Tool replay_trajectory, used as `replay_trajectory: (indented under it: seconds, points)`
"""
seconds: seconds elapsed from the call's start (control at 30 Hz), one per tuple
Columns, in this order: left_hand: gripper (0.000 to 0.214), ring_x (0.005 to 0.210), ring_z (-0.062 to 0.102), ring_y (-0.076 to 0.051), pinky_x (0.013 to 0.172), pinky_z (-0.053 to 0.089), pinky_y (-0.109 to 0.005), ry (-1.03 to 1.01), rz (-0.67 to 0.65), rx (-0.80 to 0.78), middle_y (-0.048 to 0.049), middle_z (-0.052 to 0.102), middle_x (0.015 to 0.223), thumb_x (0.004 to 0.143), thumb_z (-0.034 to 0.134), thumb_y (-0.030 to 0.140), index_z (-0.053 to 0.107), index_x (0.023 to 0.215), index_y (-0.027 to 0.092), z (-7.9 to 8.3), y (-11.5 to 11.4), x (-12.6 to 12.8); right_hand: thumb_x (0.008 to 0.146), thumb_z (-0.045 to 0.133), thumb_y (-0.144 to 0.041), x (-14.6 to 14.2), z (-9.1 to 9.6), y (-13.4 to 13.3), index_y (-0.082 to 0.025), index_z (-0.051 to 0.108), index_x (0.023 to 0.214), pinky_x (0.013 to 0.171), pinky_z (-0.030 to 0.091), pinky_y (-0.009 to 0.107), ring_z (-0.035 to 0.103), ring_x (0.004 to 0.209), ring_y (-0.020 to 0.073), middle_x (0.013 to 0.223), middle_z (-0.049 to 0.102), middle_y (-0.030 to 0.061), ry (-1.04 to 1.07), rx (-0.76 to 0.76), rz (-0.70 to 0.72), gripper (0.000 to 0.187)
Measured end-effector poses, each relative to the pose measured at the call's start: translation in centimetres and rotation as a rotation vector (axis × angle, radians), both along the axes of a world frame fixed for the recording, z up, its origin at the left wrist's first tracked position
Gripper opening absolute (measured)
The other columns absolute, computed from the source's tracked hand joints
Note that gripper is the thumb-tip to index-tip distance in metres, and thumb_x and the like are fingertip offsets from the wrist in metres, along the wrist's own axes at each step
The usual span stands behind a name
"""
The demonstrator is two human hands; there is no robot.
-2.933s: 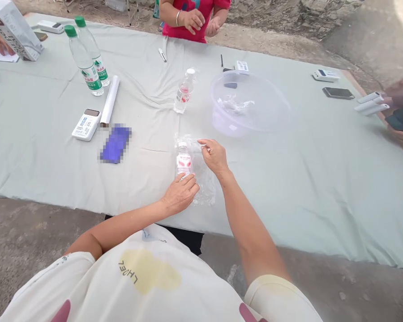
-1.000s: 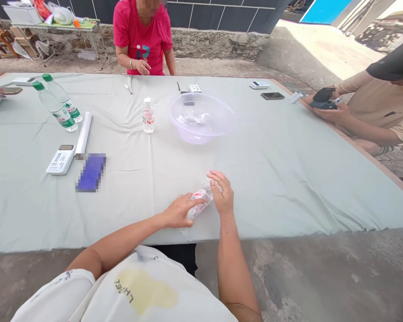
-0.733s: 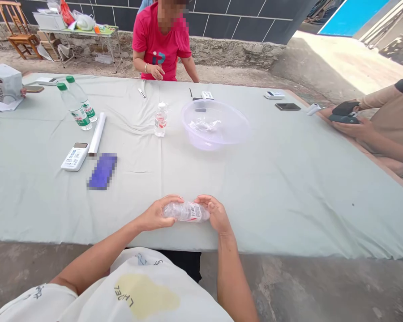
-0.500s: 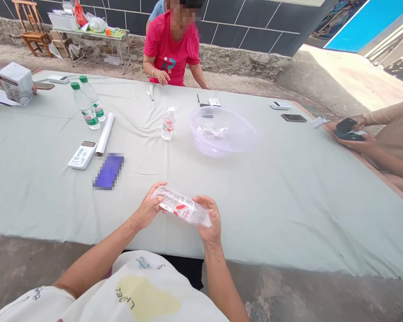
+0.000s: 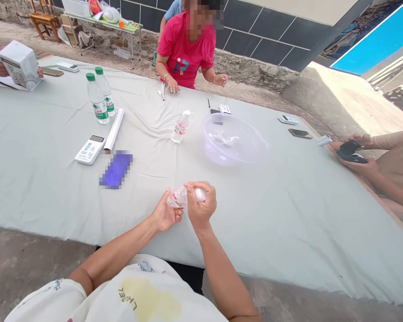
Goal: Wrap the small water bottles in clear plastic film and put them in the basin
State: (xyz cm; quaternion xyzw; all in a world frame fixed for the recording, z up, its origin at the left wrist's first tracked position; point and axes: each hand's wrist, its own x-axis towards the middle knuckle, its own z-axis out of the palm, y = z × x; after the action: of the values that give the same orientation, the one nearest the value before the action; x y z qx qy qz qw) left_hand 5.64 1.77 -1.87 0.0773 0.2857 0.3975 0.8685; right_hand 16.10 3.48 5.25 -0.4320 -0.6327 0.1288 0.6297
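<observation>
A clear plastic bottle [image 5: 178,198] with a red-and-white label lies tilted between my two hands, just over the near side of the table. My right hand [image 5: 203,208] is wrapped round its upper part, where a whitish end pokes out past the fingers. My left hand [image 5: 165,214] cups the bottom end, the thumb along one side and the fingers curled beneath. Farther off stands a similar small bottle [image 5: 180,128] with clear film about its top. Right of that bottle is a translucent purple basin [image 5: 235,154] with crumpled clear plastic inside.
On the left are two green-capped water bottles [image 5: 98,100], a white roll [image 5: 114,129], a white device [image 5: 90,150] and a blurred blue-purple item [image 5: 117,170]. Across the cloth-covered table [image 5: 289,214] a person in a pink shirt [image 5: 188,49] leans in. Another person's hands [image 5: 359,163] hold a dark object at right.
My right hand has shifted from the bottle's end to a wrap round its upper part. The bottle has turned and moved slightly. Across the table, the person's far arm has lifted.
</observation>
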Motion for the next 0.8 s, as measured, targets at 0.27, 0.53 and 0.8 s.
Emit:
replay_trajectory:
  seconds: [0.27,0.53,0.8]
  points:
    - [0.063,0.093,0.070,-0.023,0.079,0.049,-0.036,-0.116,-0.209,0.162,-0.0111,0.071,0.107,0.087,0.063,0.060,0.045,0.136,0.024,-3.0,0.2,-1.1,0.091,0.054,-0.048,0.2,1.8,7.2,-0.025,0.048,0.088,0.062,0.048,0.029,0.062,0.060,0.0145,0.074,0.067,-0.0019,-0.083,-0.386,0.110,0.024]
    - [0.043,0.093,0.071,-0.022,0.084,0.048,-0.037,-0.078,-0.254,0.202,-0.0111,0.073,0.103,0.087,0.071,0.042,0.060,0.122,0.019,-3.1,0.2,-1.2,0.095,0.043,-0.054,-5.3,3.0,22.2,-0.024,0.047,0.102,0.094,0.046,0.037,0.060,0.097,0.0203,0.099,0.058,0.0044,-0.290,-0.149,0.077,0.031]
    - [0.041,0.092,0.071,-0.022,0.082,0.049,-0.036,-0.060,-0.232,0.203,-0.0110,0.072,0.102,0.088,0.071,0.042,0.061,0.120,0.018,-3.5,0.3,-1.4,0.090,0.060,-0.027,-9.8,2.8,30.8,-0.017,0.052,0.120,0.104,0.041,0.048,0.054,0.113,0.0252,0.115,0.054,0.0107,-0.425,-0.421,0.079,0.033]
